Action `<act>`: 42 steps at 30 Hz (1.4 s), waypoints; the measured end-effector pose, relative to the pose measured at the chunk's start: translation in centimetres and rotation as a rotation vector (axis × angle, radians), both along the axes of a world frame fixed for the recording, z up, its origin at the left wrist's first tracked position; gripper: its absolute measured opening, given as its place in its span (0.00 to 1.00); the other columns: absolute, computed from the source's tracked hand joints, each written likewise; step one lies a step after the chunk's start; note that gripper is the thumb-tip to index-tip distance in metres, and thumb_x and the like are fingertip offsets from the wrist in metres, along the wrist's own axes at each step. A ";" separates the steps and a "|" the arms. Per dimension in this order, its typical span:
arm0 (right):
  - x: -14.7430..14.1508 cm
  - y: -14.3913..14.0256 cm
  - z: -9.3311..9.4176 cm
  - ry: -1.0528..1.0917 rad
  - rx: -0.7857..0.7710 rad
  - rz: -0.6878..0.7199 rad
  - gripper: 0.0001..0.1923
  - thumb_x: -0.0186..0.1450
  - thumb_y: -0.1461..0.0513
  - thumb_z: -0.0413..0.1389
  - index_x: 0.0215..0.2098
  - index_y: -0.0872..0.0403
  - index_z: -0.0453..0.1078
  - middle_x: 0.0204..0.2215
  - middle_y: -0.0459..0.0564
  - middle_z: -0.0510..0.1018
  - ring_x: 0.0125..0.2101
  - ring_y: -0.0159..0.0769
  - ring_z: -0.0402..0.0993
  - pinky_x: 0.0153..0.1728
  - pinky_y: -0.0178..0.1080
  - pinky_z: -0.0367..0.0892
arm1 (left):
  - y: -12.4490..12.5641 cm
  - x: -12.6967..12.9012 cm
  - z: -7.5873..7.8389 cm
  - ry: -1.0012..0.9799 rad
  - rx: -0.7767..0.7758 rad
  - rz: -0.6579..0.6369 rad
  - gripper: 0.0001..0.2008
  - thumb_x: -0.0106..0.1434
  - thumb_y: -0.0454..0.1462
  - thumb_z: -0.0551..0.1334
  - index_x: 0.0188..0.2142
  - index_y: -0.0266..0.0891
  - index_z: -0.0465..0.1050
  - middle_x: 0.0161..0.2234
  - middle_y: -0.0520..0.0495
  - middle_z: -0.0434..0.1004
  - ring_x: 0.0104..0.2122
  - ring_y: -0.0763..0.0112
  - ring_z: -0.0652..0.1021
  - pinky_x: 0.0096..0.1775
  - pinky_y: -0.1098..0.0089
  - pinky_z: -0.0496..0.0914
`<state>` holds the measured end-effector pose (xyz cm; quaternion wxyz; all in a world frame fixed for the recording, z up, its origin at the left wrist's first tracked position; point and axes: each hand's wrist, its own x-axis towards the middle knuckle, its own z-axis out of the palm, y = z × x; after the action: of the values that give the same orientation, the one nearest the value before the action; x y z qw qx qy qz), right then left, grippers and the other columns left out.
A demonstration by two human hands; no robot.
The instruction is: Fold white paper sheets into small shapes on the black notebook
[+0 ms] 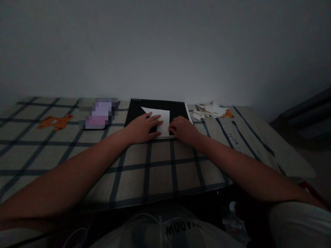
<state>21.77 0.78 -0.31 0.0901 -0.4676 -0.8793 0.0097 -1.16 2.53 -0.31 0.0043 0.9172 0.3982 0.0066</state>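
**Pressing a fold into white paper in dim light**

Pressing flat with spread fingers, the left hand (143, 128) is lying across the lower left part of the folded white paper (159, 119), while the right hand (182, 129) is resting at the paper's right edge with its fingers curled; whether it is pinching the edge cannot be told. The paper is sitting on a black board (157, 107) that is lying on a checked cloth (144, 165) near the wall. To the right, a heap of small folded paper pieces (210, 110) is lying just beside the board. A pixelated object (98, 113) is lying to the left. The likely risks: the sheet sliding on the smooth board as the hands push, skewing the crease, and the poor light hiding misaligned edges.
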 end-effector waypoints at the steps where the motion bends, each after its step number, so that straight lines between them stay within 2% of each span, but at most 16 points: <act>1: 0.0 0.1 0.0 -0.003 0.001 0.000 0.12 0.72 0.65 0.55 0.41 0.59 0.82 0.40 0.57 0.83 0.43 0.42 0.73 0.46 0.42 0.64 | 0.0 0.0 0.0 0.000 -0.002 0.002 0.32 0.72 0.53 0.53 0.69 0.40 0.64 0.73 0.44 0.55 0.69 0.43 0.59 0.67 0.52 0.56; 8: -0.3 2.9 -0.4 -0.033 0.052 -0.109 0.15 0.72 0.64 0.53 0.43 0.61 0.82 0.41 0.60 0.83 0.42 0.43 0.74 0.46 0.42 0.64 | -0.1 0.0 0.1 0.012 0.014 0.000 0.31 0.72 0.52 0.54 0.69 0.40 0.64 0.73 0.44 0.56 0.70 0.44 0.59 0.67 0.52 0.56; 13: -0.5 5.0 -0.5 -0.033 0.060 -0.145 0.16 0.72 0.64 0.50 0.43 0.62 0.81 0.42 0.62 0.83 0.44 0.44 0.75 0.49 0.43 0.65 | 0.0 -0.1 -0.1 0.009 0.019 -0.012 0.32 0.73 0.53 0.53 0.69 0.39 0.64 0.73 0.42 0.55 0.70 0.43 0.59 0.68 0.53 0.55; 19: -0.7 7.4 -0.5 -0.032 0.071 -0.205 0.18 0.72 0.65 0.49 0.44 0.62 0.81 0.43 0.62 0.84 0.44 0.44 0.77 0.51 0.43 0.66 | -0.1 -0.1 0.0 -0.001 0.011 -0.002 0.31 0.73 0.52 0.54 0.69 0.41 0.63 0.73 0.45 0.56 0.70 0.45 0.59 0.67 0.53 0.56; 24: -1.2 8.4 -0.3 -0.046 0.049 -0.250 0.18 0.71 0.67 0.49 0.45 0.62 0.81 0.45 0.62 0.84 0.44 0.44 0.78 0.50 0.43 0.67 | 0.0 -0.1 0.0 -0.004 0.020 -0.013 0.32 0.73 0.53 0.53 0.69 0.41 0.64 0.72 0.43 0.56 0.70 0.44 0.60 0.67 0.52 0.57; 28: -1.3 7.2 -0.4 -0.087 0.111 -0.192 0.17 0.72 0.67 0.49 0.44 0.63 0.81 0.44 0.63 0.83 0.46 0.45 0.76 0.51 0.44 0.66 | 0.1 -0.2 -0.2 0.000 0.021 -0.014 0.32 0.73 0.53 0.53 0.69 0.40 0.64 0.73 0.43 0.56 0.69 0.43 0.60 0.66 0.52 0.58; 31: -1.0 5.4 -0.5 -0.092 0.112 -0.158 0.16 0.72 0.65 0.51 0.43 0.62 0.81 0.43 0.63 0.82 0.44 0.45 0.74 0.48 0.44 0.66 | 0.2 -0.2 -0.3 -0.007 0.018 -0.012 0.32 0.73 0.53 0.53 0.69 0.41 0.64 0.73 0.43 0.56 0.69 0.43 0.60 0.66 0.52 0.58; 37: -0.6 1.8 -0.2 -0.054 0.036 -0.077 0.14 0.72 0.63 0.53 0.43 0.59 0.82 0.40 0.58 0.83 0.42 0.43 0.74 0.44 0.42 0.65 | 0.2 -0.2 -0.4 -0.023 0.010 0.004 0.32 0.72 0.55 0.53 0.69 0.43 0.64 0.73 0.46 0.55 0.70 0.44 0.60 0.67 0.52 0.57; 42: -0.7 -0.8 0.1 0.011 -0.018 -0.041 0.13 0.72 0.64 0.55 0.41 0.59 0.82 0.40 0.57 0.83 0.44 0.43 0.74 0.46 0.41 0.65 | 0.0 -0.1 0.0 0.000 0.010 0.011 0.31 0.72 0.53 0.53 0.69 0.42 0.64 0.73 0.46 0.56 0.69 0.44 0.60 0.67 0.52 0.58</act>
<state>21.09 -0.02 -0.19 0.0909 -0.4864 -0.8688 0.0183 -1.23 2.54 -0.33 -0.0003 0.9150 0.4033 0.0085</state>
